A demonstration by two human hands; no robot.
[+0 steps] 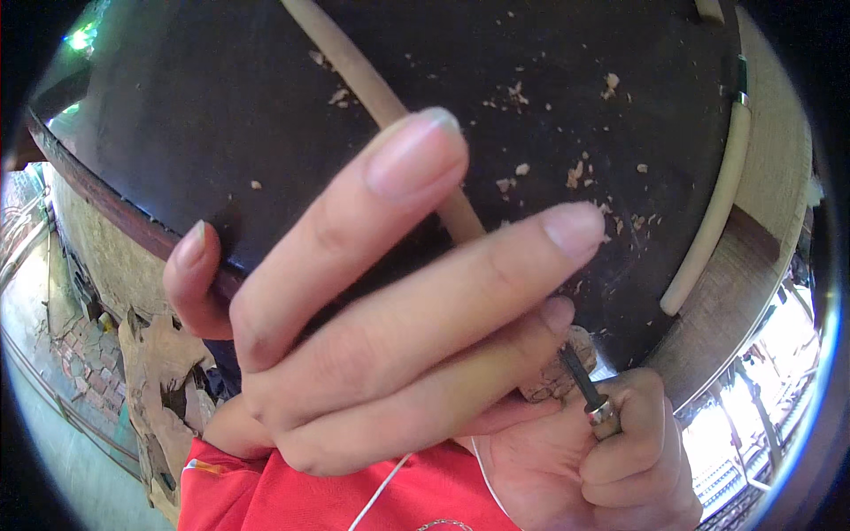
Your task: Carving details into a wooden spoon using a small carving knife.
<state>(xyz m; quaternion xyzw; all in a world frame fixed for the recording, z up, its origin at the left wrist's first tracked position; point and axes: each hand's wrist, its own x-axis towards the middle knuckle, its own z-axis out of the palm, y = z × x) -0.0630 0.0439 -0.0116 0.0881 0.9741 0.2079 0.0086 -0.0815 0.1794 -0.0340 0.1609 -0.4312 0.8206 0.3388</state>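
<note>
Woodpiece [560, 376], small, pale and rough, sits low right of centre, pinched under the left hand [381, 327], whose upper fingers splay open; it looks light, stiff and brittle at its carved edges, best held by its thicker body; right hand [602, 460] is fisted around a chisel [589, 389] touching it; dark table [221, 115] behind carries chips.

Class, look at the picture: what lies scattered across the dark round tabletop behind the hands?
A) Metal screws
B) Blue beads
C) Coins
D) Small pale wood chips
D: small pale wood chips dot the dark tabletop, near the right hand gripping a metal-shafted tool against a small carved piece held by the left hand.
</note>
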